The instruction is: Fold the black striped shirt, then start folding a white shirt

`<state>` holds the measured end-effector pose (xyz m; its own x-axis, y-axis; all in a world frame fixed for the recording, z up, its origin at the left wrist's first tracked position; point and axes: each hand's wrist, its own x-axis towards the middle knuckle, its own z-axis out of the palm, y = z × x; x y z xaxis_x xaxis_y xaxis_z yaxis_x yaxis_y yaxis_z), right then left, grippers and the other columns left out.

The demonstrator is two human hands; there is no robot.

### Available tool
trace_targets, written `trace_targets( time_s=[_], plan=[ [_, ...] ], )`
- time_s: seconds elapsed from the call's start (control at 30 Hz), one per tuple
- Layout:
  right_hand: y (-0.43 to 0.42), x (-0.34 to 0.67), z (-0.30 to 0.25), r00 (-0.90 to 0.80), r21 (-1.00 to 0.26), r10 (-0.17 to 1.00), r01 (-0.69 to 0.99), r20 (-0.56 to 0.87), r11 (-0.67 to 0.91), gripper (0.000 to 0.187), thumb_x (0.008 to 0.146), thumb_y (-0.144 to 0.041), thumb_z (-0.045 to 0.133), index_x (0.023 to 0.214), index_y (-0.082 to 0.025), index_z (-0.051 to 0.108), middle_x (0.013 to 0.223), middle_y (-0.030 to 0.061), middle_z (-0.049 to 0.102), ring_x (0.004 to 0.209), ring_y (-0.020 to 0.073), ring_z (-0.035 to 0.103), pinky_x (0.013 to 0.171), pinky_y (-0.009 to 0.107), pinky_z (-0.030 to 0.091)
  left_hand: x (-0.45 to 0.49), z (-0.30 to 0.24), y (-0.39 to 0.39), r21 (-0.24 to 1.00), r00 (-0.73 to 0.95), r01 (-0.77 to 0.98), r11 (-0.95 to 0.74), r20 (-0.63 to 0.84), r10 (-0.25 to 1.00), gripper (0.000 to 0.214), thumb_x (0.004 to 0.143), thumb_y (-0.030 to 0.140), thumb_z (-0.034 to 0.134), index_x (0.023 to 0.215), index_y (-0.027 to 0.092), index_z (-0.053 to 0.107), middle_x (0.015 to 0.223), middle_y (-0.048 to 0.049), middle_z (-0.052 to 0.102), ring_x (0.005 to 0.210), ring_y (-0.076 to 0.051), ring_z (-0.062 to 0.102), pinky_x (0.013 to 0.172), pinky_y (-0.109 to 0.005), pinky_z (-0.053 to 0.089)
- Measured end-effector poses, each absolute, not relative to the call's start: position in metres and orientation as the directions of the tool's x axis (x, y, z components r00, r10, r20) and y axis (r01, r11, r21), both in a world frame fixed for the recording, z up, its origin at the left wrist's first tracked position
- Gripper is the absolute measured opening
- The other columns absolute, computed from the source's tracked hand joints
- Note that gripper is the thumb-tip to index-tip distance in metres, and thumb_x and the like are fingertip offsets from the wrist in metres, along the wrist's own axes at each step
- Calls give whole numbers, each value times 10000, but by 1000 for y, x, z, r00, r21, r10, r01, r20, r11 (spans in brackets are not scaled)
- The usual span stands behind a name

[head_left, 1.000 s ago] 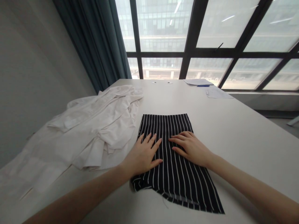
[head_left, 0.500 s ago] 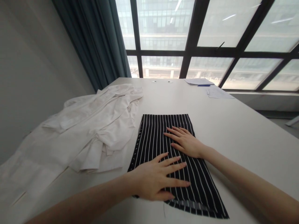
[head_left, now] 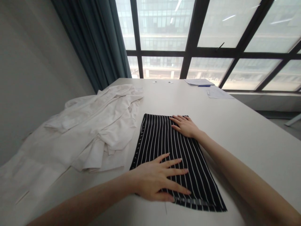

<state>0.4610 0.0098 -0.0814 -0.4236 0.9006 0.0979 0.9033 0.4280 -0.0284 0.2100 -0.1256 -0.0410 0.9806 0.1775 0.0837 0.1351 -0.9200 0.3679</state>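
A black fabric piece with white stripes (head_left: 155,138) lies flat on the white table in front of me. My left hand (head_left: 157,179) rests palm down across its near part, fingers spread. Farther up, near the cloth's far right corner, my right hand (head_left: 184,125) lies flat on it with the fingers stretched out. Along the near edge the fabric is slightly lifted, showing a greyish inner side. A loose thread hangs from that edge. Neither hand grips the cloth.
White crumpled cloth (head_left: 94,135) covers the left side of the table (head_left: 235,138). Papers (head_left: 199,82) and a blue pen (head_left: 205,85) lie at the far right. Behind the table are a window (head_left: 162,67) and a dark blue-green curtain (head_left: 98,40).
My right hand has slid away from me over the striped fabric to its far right corner. The fabric's near edge has shifted slightly away; my left hand has stayed nearly in place.
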Motion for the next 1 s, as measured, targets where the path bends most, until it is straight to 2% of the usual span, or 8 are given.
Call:
trace_targets(
  time_s=[0.17,0.3,0.37,0.43,0.53,0.6,0.8,1.0],
  plan=[
    [6,458,-76,-384,-14,905,919,186,393,524,1005,-447,307,1465,-217,408,1543,100,380,1422,298,319,1135,542,247,208,-40,-122,523,963,127,-843,139,231,401,974,386,490,1373,354,517,1414,11,551,1411,-232,370,1171,-478,284],
    [-26,461,-67,-347,-83,884,917,313,390,514,988,-385,352,1450,-168,409,1523,139,397,1417,289,325,1128,525,279,207,-40,-110,664,814,226,-713,274,513,327,1013,248,366,1184,199,640,1130,-57,702,1114,-150,619,1000,-293,476],
    [-48,462,-65,-365,-104,868,902,338,420,494,969,-362,386,1426,-181,439,1485,137,445,1392,288,363,1119,521,305,209,-38,-99,608,737,358,-708,281,615,297,995,220,395,1144,181,649,1102,-64,693,1051,-154,631,960,-295,496],
    [-70,459,-66,-404,-106,855,883,325,458,482,953,-339,412,1403,-178,468,1444,133,492,1363,284,402,1115,507,325,211,-39,-85,455,716,500,-737,262,648,285,967,215,445,1166,166,643,1146,-84,670,1082,-190,616,983,-342,483],
    [-95,451,-73,-433,-111,860,873,268,474,487,953,-363,423,1397,-172,488,1438,129,506,1364,292,403,1120,512,328,213,-48,-63,182,715,644,-743,200,670,369,952,288,494,1272,133,592,1318,-137,590,1250,-267,526,1078,-428,397],
    [-104,446,-78,-429,-108,873,880,233,462,499,967,-401,401,1413,-191,483,1477,122,470,1395,308,362,1122,544,313,212,-58,-52,81,697,698,-712,152,701,494,965,394,475,1383,131,497,1456,-156,478,1371,-300,408,1127,-468,324],
    [-108,441,-77,-473,-67,867,871,157,487,549,981,-504,371,1467,-256,429,1551,74,366,1439,353,263,1116,611,278,202,-79,-37,42,662,744,-667,98,743,666,970,610,309,1507,216,322,1583,-119,270,1466,-298,228,1164,-498,224],
    [-115,440,-66,-582,-53,797,801,162,596,505,1000,-459,366,1456,-256,444,1524,60,415,1421,318,319,1124,590,291,189,-87,-25,41,548,827,-560,156,821,557,1001,486,322,1486,214,365,1572,-117,301,1462,-292,242,1153,-530,236]
  ],
)
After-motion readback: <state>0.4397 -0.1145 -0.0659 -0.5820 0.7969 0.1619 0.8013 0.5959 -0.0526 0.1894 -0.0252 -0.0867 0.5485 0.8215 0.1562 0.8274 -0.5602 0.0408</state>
